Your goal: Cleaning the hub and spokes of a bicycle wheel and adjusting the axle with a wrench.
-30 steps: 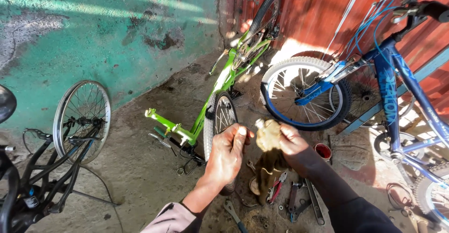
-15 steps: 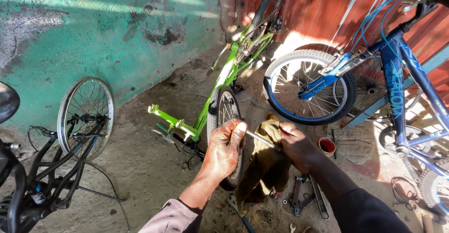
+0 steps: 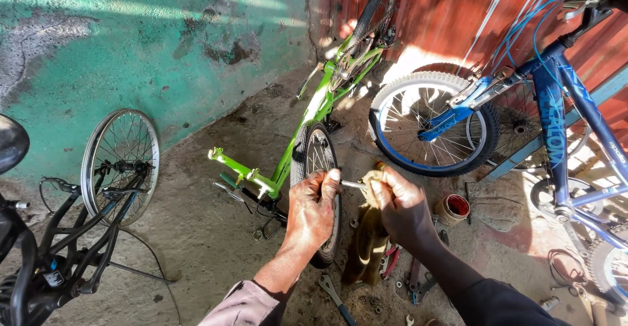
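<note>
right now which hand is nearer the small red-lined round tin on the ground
Right. The right hand, wrapped in a dirty rag, sits just left of the small red-lined round tin. The left hand is farther left, beyond the right hand.

both hands on a rag-wrapped metal rod

Two bare hands, left hand and right hand, both grimy with dark grease on fingers and knuckles; left forearm bare to a pushed-up dusty mauve sleeve, right forearm running into a dark navy-black sleeve.
</note>
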